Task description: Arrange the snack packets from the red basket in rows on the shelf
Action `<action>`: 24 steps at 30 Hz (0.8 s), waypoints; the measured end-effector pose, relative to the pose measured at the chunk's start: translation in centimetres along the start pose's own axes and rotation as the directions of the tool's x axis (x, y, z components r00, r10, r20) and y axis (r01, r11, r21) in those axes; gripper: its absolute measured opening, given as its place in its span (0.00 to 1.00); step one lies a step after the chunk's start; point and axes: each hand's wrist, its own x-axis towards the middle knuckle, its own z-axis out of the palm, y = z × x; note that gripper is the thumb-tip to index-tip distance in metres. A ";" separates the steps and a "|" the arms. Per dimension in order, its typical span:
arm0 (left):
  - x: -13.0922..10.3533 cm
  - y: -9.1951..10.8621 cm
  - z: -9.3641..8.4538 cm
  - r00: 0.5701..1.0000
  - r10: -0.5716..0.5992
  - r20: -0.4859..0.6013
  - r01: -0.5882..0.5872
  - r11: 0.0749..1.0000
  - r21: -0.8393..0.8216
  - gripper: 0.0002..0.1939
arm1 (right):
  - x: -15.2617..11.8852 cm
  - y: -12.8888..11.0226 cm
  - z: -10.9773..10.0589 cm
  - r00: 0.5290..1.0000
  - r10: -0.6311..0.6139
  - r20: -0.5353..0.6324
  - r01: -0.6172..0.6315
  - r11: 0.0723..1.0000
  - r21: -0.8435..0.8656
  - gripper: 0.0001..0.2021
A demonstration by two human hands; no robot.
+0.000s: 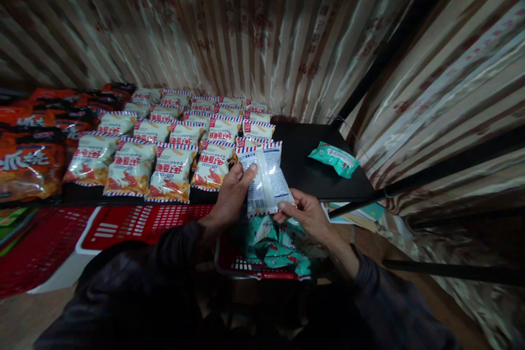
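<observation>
The left hand (233, 191) and right hand (305, 213) hold a white bag (264, 180), printed back up, at the front edge of the black shelf (297, 158). White packs (172, 172) stand in rows to its left, with orange packs (30, 164) beyond. One teal pack (334, 159) lies near the right edge. Below the front edge, a red basket (229, 260) holds teal bags (266, 240).
</observation>
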 end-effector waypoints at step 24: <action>-1.2 -2.0 -0.1 0.958 -0.065 0.279 0.028 0.991 0.135 0.24 | 1.0 0.6 -0.8 0.937 -0.093 -0.336 0.156 0.974 0.165 0.18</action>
